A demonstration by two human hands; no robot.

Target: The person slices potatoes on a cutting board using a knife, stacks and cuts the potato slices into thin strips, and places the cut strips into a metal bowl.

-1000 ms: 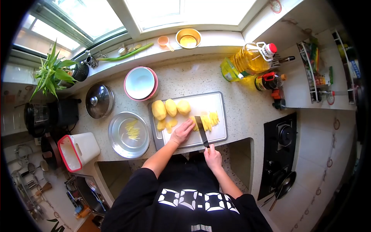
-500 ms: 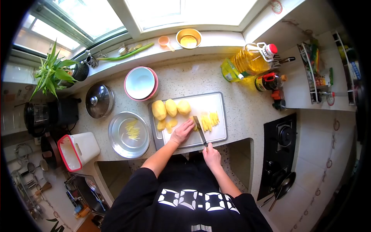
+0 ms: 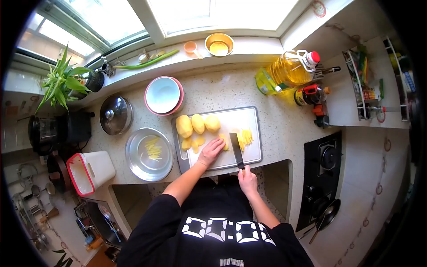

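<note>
My right hand (image 3: 247, 180) is closed around the handle of a kitchen knife (image 3: 237, 150). The dark blade is tilted so its broad side shows, just right of the potato being cut. With fingers bent together, my left hand (image 3: 212, 152) holds down the cut potato piece (image 3: 225, 142), partly hidden under the fingertips. Potato strips (image 3: 245, 138) lie to the blade's right on the cutting board (image 3: 252, 116). Along the board's far left side are three peeled potatoes (image 3: 198, 123), with smaller potato chunks (image 3: 187, 143) in front of them.
Left of the board stands a metal basin (image 3: 167, 168) holding potato strips. Behind it are a lidded pot (image 3: 115, 115) and stacked bowls (image 3: 163, 95). An oil jug (image 3: 289, 69) and a sauce bottle (image 3: 311, 94) stand back right. A stove (image 3: 321, 169) lies at the right.
The knife has moved slightly right, away from my left fingertips, and its blade has turned to show its broad side. My left hand stays on the potato piece.
</note>
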